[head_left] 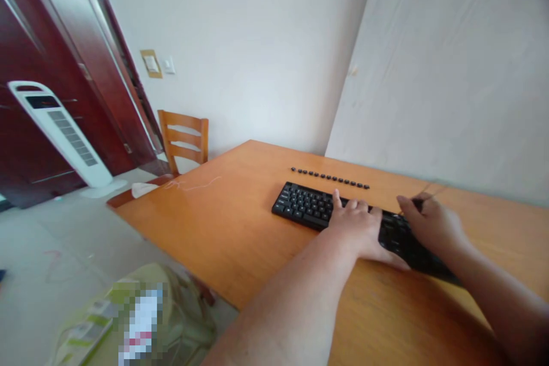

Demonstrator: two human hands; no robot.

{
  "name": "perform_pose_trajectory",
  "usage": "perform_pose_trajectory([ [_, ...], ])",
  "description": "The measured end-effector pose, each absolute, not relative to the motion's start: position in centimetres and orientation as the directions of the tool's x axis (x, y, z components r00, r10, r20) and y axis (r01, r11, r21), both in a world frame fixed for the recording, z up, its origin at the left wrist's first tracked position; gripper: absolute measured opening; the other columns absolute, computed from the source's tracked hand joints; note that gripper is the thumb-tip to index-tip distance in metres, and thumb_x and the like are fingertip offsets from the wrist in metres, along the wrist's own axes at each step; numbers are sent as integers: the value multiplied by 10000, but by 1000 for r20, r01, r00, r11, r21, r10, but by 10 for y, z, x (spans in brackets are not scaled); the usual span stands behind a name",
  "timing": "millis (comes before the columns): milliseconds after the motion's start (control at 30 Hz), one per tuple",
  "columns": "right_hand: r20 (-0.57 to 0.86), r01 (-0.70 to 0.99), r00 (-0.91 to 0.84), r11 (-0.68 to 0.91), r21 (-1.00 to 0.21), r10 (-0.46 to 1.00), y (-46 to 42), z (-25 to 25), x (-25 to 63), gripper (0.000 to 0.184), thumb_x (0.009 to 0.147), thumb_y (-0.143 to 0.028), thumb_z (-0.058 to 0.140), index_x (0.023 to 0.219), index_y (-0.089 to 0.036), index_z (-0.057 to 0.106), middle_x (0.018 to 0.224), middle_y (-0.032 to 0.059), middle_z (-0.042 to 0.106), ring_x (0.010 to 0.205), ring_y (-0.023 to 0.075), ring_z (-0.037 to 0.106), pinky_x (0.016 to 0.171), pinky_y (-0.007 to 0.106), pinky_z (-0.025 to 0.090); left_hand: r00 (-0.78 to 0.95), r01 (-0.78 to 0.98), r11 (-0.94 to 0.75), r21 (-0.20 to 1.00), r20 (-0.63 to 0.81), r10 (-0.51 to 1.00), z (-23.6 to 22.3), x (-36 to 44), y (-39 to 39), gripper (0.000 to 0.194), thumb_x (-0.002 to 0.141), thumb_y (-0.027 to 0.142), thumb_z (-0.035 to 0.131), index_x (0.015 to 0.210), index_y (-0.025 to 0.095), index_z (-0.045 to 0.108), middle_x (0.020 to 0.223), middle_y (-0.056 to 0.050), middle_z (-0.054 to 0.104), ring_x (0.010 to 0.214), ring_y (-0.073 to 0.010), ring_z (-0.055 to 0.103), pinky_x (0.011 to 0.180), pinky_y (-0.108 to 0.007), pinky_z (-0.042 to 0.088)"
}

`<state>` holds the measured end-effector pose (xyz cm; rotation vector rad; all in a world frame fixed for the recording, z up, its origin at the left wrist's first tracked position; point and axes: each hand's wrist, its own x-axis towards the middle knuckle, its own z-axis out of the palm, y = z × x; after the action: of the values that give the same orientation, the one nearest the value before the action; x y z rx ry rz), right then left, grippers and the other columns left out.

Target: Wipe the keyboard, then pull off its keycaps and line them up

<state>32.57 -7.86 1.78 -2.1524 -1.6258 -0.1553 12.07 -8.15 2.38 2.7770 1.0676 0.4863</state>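
Note:
A black keyboard (302, 203) lies on the wooden table, its middle covered by my hands. My left hand (355, 223) grips it across the middle, with fingers over the top and the thumb by the near edge. Over the keyboard's right part, my right hand (431, 226) is closed in a pinch on a wire keycap puller (417, 203). Its thin wires are blurred, and one end meets the keys. Behind the keyboard, several small black keycaps (328, 176) stand in a row.
The wooden table (231, 206) reaches to the white wall. A wooden chair (184, 136) stands at its far left end. A white tower fan (64, 131) is by the dark red door. A yellow-green bag or cover (180, 309) sits at the table's near left edge.

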Motion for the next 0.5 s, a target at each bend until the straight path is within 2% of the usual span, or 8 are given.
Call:
perform_pose_trajectory([
  [267, 301, 932, 329, -257, -254, 895, -76, 21, 327, 362, 893, -523, 383, 754, -221, 528, 672, 112, 620, 713, 276, 611, 623, 338, 393, 690, 650, -724, 233, 218, 690, 24, 122, -84, 939, 637, 836, 458, 1303, 175, 509, 1328, -182, 537, 1286, -349, 403, 1126, -640, -33],
  [400, 331, 944, 298, -226, -240, 895, -75, 18, 328, 334, 903, -525, 376, 748, -245, 470, 659, 118, 605, 692, 293, 606, 610, 353, 384, 710, 637, -732, 243, 185, 679, 29, 120, -84, 918, 649, 815, 469, 1308, 178, 502, 1354, -179, 518, 1305, -361, 377, 1118, -657, -33],
  [500, 346, 950, 284, -213, -229, 894, -77, 16, 325, 314, 899, -518, 412, 783, -237, 492, 666, 132, 607, 665, 290, 602, 609, 362, 377, 712, 631, -734, 250, 188, 676, 30, 120, -84, 923, 651, 811, 475, 1312, 167, 505, 1354, -189, 514, 1312, -371, 363, 1116, -661, -35],
])
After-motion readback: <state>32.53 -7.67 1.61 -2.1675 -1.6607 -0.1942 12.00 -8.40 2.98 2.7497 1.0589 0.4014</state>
